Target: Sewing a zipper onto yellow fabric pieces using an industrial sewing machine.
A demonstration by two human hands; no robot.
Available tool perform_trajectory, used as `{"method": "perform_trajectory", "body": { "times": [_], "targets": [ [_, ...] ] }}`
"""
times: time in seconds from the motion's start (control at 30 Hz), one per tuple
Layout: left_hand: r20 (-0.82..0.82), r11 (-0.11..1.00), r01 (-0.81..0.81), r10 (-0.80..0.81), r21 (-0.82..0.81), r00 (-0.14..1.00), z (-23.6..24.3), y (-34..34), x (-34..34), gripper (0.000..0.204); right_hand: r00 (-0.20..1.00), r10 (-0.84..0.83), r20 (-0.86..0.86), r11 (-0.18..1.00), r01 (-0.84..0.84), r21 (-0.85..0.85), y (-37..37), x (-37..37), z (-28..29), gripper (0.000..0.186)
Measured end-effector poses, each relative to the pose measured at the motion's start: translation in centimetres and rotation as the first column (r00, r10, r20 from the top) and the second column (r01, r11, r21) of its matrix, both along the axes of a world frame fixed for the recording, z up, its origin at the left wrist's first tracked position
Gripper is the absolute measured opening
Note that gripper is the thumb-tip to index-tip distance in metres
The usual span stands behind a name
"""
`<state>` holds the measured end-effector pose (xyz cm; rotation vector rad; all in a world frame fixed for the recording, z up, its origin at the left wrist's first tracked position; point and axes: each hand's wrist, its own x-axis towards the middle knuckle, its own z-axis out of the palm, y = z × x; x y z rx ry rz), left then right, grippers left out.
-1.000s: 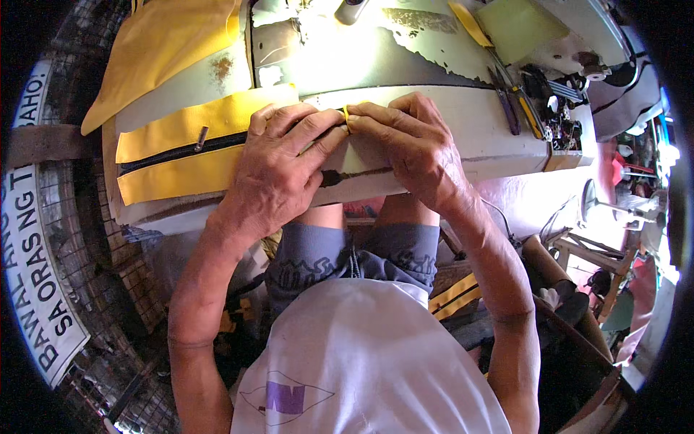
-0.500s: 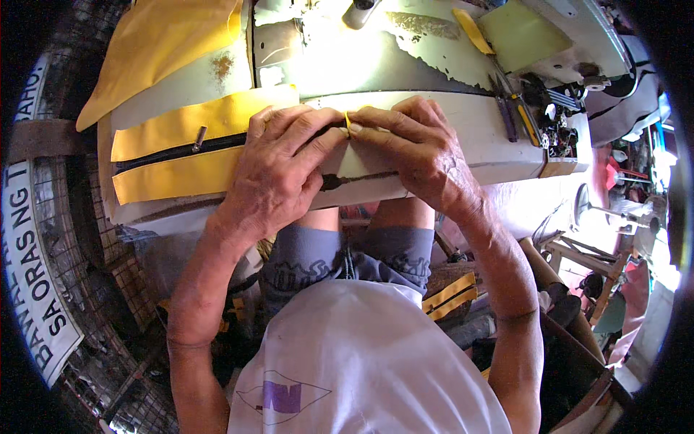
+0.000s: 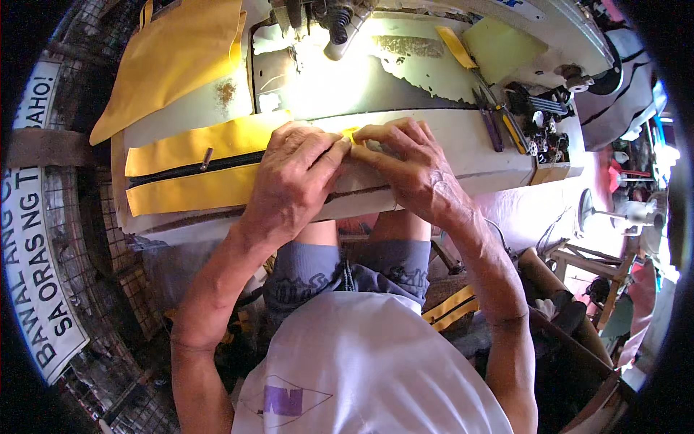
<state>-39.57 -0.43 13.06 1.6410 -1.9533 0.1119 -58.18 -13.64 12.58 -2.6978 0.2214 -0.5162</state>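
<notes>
Strip (image 3: 206,186) partly behind left hand (image 3: 300,170)

The person wears a loose white shirt (image 3: 376,354), its fabric softly creased. On it is a purple block print (image 3: 283,400) with angular pale cuts, framed by a thin, dark, pointed outline. Below are grey-blue shorts (image 3: 307,260) with a dark scrolling pattern (image 3: 300,286) near the leg hems and a dark drawstring (image 3: 348,276). Left hand (image 3: 293,173), right hand (image 3: 419,166) and slender forearms are bare.
</notes>
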Motion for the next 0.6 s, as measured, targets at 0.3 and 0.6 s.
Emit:
{"method": "perform_trajectory", "body": {
  "times": [0.3, 0.6],
  "targets": [
    [-0.069, 0.998, 0.056, -0.058, -0.029, 0.996, -0.4, -1.1, 0.7, 0.021, 0.987, -0.020, 0.160, 0.996, 0.007, 0.087, -0.2, -0.2, -0.6, 0.052],
    [0.001, 0.987, 0.156, -0.156, 0.030, 0.988, 0.8, -1.1, 1.7, 0.018, 0.996, -0.032, -0.081, 0.996, 0.025, -0.086, 1.5, -0.6, 1.3, 0.093]
  ]
}}
